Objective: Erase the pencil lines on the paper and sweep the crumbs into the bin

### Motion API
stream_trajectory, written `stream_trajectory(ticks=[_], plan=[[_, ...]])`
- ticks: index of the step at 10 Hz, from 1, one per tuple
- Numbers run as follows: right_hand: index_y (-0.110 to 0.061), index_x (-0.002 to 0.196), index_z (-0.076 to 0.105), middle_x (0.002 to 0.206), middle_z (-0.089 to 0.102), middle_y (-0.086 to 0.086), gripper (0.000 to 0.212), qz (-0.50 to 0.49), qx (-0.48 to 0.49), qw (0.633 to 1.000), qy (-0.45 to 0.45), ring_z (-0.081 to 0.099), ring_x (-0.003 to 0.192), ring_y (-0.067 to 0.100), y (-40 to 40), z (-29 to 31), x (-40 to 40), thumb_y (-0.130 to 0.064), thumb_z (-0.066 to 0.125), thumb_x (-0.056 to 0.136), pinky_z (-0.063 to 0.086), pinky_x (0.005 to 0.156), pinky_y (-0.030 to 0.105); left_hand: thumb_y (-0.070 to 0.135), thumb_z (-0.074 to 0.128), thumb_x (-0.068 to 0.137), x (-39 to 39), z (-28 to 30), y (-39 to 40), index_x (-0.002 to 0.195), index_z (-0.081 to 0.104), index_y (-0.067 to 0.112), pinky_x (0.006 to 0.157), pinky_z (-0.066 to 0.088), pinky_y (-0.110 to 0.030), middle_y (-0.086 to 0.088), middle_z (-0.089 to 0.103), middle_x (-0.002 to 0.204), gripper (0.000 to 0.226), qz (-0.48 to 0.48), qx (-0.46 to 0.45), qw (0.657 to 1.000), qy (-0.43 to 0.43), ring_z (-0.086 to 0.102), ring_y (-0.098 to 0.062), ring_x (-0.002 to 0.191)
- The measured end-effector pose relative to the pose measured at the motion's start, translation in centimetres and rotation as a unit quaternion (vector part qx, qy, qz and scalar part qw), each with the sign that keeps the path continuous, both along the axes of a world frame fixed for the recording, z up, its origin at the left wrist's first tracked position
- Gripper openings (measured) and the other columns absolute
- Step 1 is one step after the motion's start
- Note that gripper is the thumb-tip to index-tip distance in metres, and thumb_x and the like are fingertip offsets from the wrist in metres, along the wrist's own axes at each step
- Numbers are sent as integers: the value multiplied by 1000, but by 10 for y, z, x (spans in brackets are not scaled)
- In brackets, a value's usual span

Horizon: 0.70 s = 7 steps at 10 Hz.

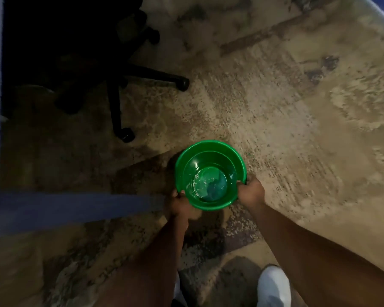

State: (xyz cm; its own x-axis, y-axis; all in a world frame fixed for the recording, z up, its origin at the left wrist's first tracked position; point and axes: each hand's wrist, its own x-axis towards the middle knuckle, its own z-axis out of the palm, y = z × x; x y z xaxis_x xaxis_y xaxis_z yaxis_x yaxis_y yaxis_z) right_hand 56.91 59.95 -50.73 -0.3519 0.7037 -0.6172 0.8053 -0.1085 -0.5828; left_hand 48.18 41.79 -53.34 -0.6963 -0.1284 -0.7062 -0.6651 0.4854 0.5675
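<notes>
A round green bin (187,158) is seen from above over a patterned beige carpet. Pale eraser crumbs (203,185) lie scattered on its bottom. My left hand (180,203) grips the bin's near-left rim with curled fingers. My right hand (251,191) grips the right rim, fingers hooked over the edge. Whether the bin rests on the floor or hangs just above it I cannot tell. No paper or eraser is in view.
A black office chair base (118,85) with castors stands at the upper left in deep shadow. A blue table edge (64,207) crosses the left side. My white shoe (274,286) is at the bottom right. Carpet (297,129) spreads to the right.
</notes>
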Motion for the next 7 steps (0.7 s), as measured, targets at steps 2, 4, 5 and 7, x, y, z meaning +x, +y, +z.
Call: stream_trajectory(ticks=[2, 4, 5, 7], plan=[[-19, 116, 59, 90, 68, -1, 26, 11, -4, 1000, 6, 65, 80, 22, -19, -35, 7, -15, 58, 91, 56, 74, 36, 0, 53, 104, 16, -21, -12, 127, 67, -6, 81, 36, -25, -27, 68, 123, 27, -5, -12, 998, 68, 58, -26, 106], [-18, 146, 39, 113, 66, 4, 53, 49, 9, 999, -9, 65, 91, 25, -19, -10, 16, -28, 58, 97, 55, 72, 29, 19, 50, 108, 21, 19, -10, 144, 57, 7, 96, 43, -39, -26, 65, 132, 39, -127, -134, 980, 70, 59, -41, 123], [-15, 150, 27, 148, 42, 16, 71, 166, 83, 981, -54, 42, 133, 36, -13, 1, 25, -46, 57, 94, 42, 107, 51, 14, 50, 107, 19, 35, -6, 149, 51, 6, 102, 40, -39, -25, 58, 142, 43, -154, -137, 976, 76, 54, -41, 129], [-14, 156, 0, 164, -2, 12, 81, 422, 229, 874, -75, -8, 150, 33, -15, 46, 26, -56, 38, 98, 12, 121, 54, 11, 49, 105, 14, 75, 9, 156, 40, 14, 107, 40, -36, -16, 54, 148, 52, -239, -129, 958, 88, 52, -35, 135]])
